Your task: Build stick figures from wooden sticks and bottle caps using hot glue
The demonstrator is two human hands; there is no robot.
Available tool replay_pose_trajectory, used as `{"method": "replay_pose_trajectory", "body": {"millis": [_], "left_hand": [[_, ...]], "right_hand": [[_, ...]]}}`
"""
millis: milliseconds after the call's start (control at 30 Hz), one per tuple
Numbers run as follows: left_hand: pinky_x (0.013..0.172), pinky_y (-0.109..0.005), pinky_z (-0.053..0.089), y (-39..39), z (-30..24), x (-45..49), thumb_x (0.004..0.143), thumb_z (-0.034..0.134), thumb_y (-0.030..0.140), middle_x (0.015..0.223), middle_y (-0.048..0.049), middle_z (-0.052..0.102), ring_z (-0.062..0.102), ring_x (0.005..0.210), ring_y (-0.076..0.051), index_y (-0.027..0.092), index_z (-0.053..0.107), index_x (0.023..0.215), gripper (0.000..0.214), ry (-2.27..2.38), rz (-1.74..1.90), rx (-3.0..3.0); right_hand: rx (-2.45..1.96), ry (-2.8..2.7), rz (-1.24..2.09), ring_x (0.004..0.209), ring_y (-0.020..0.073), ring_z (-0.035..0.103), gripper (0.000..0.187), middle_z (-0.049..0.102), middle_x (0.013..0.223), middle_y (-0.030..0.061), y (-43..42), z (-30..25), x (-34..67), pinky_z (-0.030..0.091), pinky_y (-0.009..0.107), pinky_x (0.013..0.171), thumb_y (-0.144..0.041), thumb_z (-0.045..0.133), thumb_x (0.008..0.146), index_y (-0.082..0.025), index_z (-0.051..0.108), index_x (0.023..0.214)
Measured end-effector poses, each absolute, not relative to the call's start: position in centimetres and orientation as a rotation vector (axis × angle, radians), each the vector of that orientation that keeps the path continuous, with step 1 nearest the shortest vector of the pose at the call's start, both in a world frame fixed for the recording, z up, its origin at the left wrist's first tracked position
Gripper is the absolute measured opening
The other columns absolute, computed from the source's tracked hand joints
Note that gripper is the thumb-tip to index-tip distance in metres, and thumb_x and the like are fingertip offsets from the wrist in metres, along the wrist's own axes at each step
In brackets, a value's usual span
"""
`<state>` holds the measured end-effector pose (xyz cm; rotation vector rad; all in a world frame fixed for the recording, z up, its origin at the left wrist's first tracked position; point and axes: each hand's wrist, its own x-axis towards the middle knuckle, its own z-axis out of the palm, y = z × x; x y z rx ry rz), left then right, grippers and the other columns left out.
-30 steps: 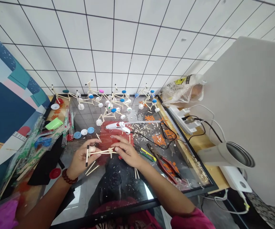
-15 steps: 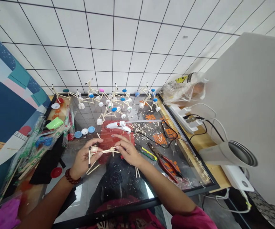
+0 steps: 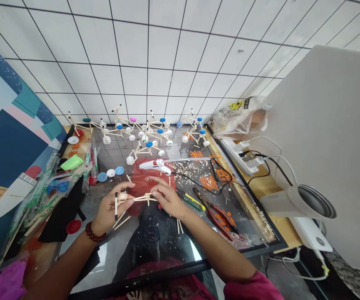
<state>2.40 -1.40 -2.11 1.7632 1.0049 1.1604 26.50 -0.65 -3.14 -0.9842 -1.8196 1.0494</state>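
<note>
My left hand, with a taped finger, and my right hand both pinch a small frame of thin wooden sticks above the glass-topped table. A dark-marked upright stick sits between my left fingers. Just beyond my hands lies a white hot glue gun. Loose sticks lie under my left hand, and more lie below my right. Near my right hand are a yellow-handled tool and red-handled pliers.
Several stick models with bottle-cap wheels stand at the table's far side, in front of a tiled wall. Loose caps, wood shavings and cables lie nearby. Plastic packets are on the left; a power strip is on the right.
The stick frame has shifted slightly in my fingers, and the dark-marked stick stands more upright. My right hand has moved a little toward the frame's centre.
</note>
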Motion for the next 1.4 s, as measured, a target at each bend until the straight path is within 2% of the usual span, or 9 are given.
{"method": "replay_pose_trajectory", "body": {"millis": [300, 433, 500, 667, 900, 1000, 1167, 1267, 1400], "left_hand": [[0.097, -0.04, 0.052, -1.4, -2.0, 2.5, 0.086, 0.067, 0.031, 0.122, -0.0097, 0.068, 0.065, 0.111, -0.025, 0.024, 0.079, 0.085, 0.014, 1.062, 1.115, 1.726], [0.103, -0.043, 0.049, -1.4, -1.9, 2.2, 0.086, 0.067, 0.036, 0.122, -0.0089, 0.068, 0.065, 0.11, -0.025, 0.024, 0.078, 0.083, 0.017, 1.13, 1.092, 1.723], [0.104, -0.042, 0.048, -1.3, -1.9, 1.9, 0.086, 0.066, 0.035, 0.123, -0.0082, 0.068, 0.064, 0.111, -0.025, 0.023, 0.078, 0.084, 0.017, 1.154, 1.083, 1.72], [0.102, -0.04, 0.049, -1.1, -2.2, 1.5, 0.086, 0.067, 0.033, 0.123, -0.0081, 0.068, 0.063, 0.113, -0.025, 0.023, 0.077, 0.085, 0.014, 1.143, 1.11, 1.71], [0.093, -0.037, 0.054, -1.1, -1.7, 1.7, 0.085, 0.067, 0.033, 0.122, -0.0099, 0.068, 0.064, 0.113, -0.025, 0.021, 0.075, 0.086, 0.014, 1.162, 1.113, 1.703], [0.092, -0.037, 0.055, -1.2, -1.5, 1.8, 0.085, 0.067, 0.034, 0.121, -0.0099, 0.068, 0.065, 0.111, -0.025, 0.021, 0.074, 0.085, 0.015, 1.174, 1.122, 1.703], [0.089, -0.035, 0.056, -1.2, -1.8, 1.8, 0.085, 0.067, 0.038, 0.116, -0.0099, 0.07, 0.067, 0.104, -0.024, 0.02, 0.075, 0.085, 0.019, 1.212, 1.103, 1.649], [0.084, -0.035, 0.058, -1.2, -2.0, 1.8, 0.084, 0.068, 0.04, 0.115, -0.0103, 0.07, 0.068, 0.095, -0.023, 0.02, 0.074, 0.086, 0.021, 1.211, 1.08, 1.605], [0.09, -0.039, 0.056, -1.1, -2.3, 1.6, 0.085, 0.067, 0.04, 0.121, -0.0115, 0.067, 0.065, 0.109, -0.026, 0.019, 0.072, 0.099, 0.025, 1.2, 1.074, 1.601]], "right_hand": [[-0.985, -1.831, 1.044, 0.139, 0.0211, 0.044, 0.031, 0.063, 0.127, 0.0131, -0.6, -2.8, 26.5, 0.04, 0.04, 0.108, -0.041, 0.044, 0.101, -0.021, 0.065, 0.092], [-1.016, -1.789, 1.051, 0.139, 0.0219, 0.044, 0.027, 0.052, 0.143, 0.0133, -0.6, -3.0, 26.7, 0.036, 0.042, 0.112, -0.043, 0.049, 0.099, -0.022, 0.063, 0.11], [-1.017, -1.776, 1.049, 0.138, 0.0228, 0.045, 0.032, 0.047, 0.149, 0.0136, -0.7, -3.2, 26.8, 0.035, 0.044, 0.114, -0.043, 0.057, 0.095, -0.024, 0.059, 0.121], [-0.996, -1.85, 0.989, 0.138, 0.0265, 0.045, 0.056, 0.047, 0.147, 0.0153, -0.8, -3.5, 26.8, 0.034, 0.047, 0.115, -0.041, 0.075, 0.081, -0.024, 0.054, 0.13], [-1.015, -1.915, 0.92, 0.138, 0.0268, 0.044, 0.067, 0.048, 0.147, 0.0147, -0.9, -3.8, 26.7, 0.035, 0.049, 0.115, -0.036, 0.079, 0.077, -0.024, 0.05, 0.136], [-1.019, -1.915, 0.902, 0.137, 0.0263, 0.045, 0.064, 0.05, 0.145, 0.0138, -0.9, -3.9, 26.7, 0.036, 0.049, 0.115, -0.036, 0.078, 0.078, -0.025, 0.051, 0.135], [-1.013, -1.918, 0.901, 0.137, 0.0249, 0.046, 0.041, 0.052, 0.144, 0.0111, -0.9, -4.1, 26.6, 0.037, 0.048, 0.113, -0.034, 0.072, 0.084, -0.026, 0.061, 0.123], [-1.027, -1.911, 0.916, 0.136, 0.0245, 0.047, 0.035, 0.052, 0.144, 0.0104, -0.8, -4.2, 26.6, 0.039, 0.048, 0.112, -0.032, 0.07, 0.087, -0.026, 0.063, 0.12], [-1.028, -1.901, 0.911, 0.135, 0.0238, 0.048, 0.033, 0.053, 0.143, 0.011, -0.8, -4.2, 26.6, 0.04, 0.046, 0.112, -0.032, 0.07, 0.087, -0.026, 0.064, 0.119]]}}
